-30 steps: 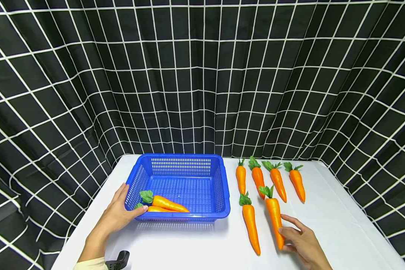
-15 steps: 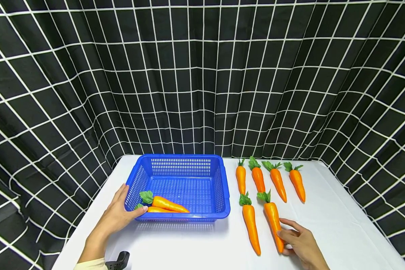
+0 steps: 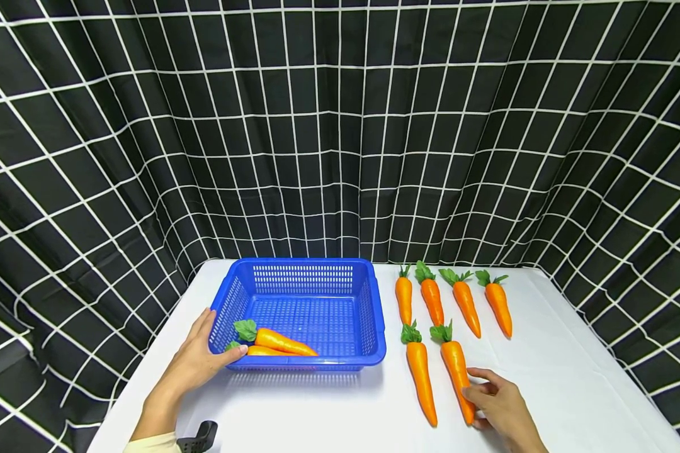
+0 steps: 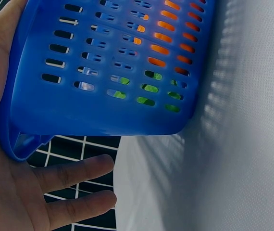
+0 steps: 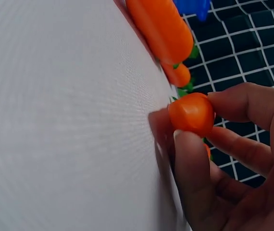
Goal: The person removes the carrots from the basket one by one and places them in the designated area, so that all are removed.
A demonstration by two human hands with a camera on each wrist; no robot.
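My right hand (image 3: 501,406) pinches the lower end of an orange carrot (image 3: 455,371) with green leaves, between thumb and fingers. In the right wrist view, the tip of that carrot (image 5: 192,114) shows close to the white tabletop. My left hand (image 3: 192,362) rests at the near left corner of a blue plastic basket (image 3: 345,361); its thumb lies over the rim and its fingers extend along the outer left side. Two straight fingers (image 4: 79,173) show in the left wrist view. Inside the basket lie two carrots (image 3: 286,341), the nearer one partly hidden by the rim and thumb.
Left of the held carrot lies another carrot (image 3: 422,380). Farther back is a row of several carrots (image 3: 467,308), leaves pointing away. A white cloth (image 3: 572,377) covers the table, and a black curtain with white grid lines (image 3: 340,157) surrounds its back and sides.
The held carrot has shifted slightly nearer and left, down beside the neighbouring carrot, with my right hand following it. My left hand and the basket stay in place.
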